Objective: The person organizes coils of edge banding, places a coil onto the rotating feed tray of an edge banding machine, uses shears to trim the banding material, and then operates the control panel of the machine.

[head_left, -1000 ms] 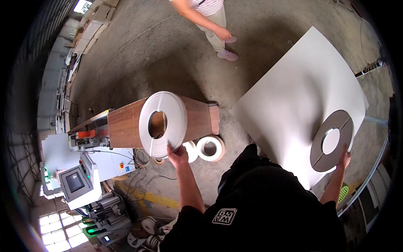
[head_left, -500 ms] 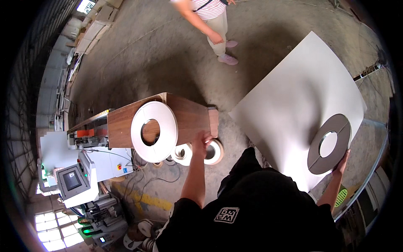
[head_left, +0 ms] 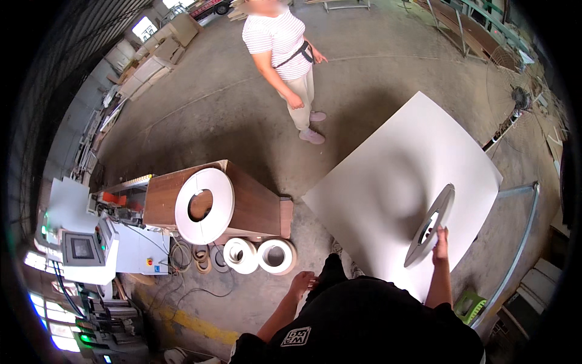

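Right hand (head_left: 441, 246) gripping the near edge of a grey roll (head_left: 445, 203), now tipped nearly edge-on over the white board (head_left: 382, 182) at right, left hand (head_left: 301, 283) drawn back beside the body, cannot tell whether its fingers are closed, white roll (head_left: 223, 193) on the brown box (head_left: 257, 197) at left.
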{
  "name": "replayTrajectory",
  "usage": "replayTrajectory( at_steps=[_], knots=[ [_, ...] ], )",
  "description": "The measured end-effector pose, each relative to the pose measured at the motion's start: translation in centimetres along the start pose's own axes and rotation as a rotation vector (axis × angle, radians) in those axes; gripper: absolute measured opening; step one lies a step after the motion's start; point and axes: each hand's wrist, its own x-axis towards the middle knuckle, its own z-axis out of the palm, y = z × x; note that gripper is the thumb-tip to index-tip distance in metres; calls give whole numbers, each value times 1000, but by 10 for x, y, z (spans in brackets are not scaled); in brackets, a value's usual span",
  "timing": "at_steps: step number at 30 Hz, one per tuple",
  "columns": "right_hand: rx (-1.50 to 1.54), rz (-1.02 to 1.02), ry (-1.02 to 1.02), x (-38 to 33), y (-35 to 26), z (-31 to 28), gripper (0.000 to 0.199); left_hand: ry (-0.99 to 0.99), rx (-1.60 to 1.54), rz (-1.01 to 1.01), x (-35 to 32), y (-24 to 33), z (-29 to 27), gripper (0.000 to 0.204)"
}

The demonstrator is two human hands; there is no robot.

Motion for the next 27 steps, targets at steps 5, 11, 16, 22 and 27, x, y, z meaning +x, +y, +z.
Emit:
replayTrajectory(
  at_steps=[5, 11, 16, 22, 27],
  knots=[
    [-172, 71, 183, 0, 15, 53, 90, 69, -108, 13, -35, -58, -4, 32],
    [-233, 274, -21, -47, 7, 127, 97, 293, -249, 97, -111, -110, 1, 31],
    [-146, 478, -360, -97, 14, 173, 92, 335, -495, 149, -139, -162, 23, 32],
    [-76, 777, -584, -178, 39, 234, 74, 450, -600, 256, -200, -170, 57, 27],
    [-98, 885, -770, -282, 63, 273, 75, 702, -170, 533, -264, -181, 53, 32]
  ],
)
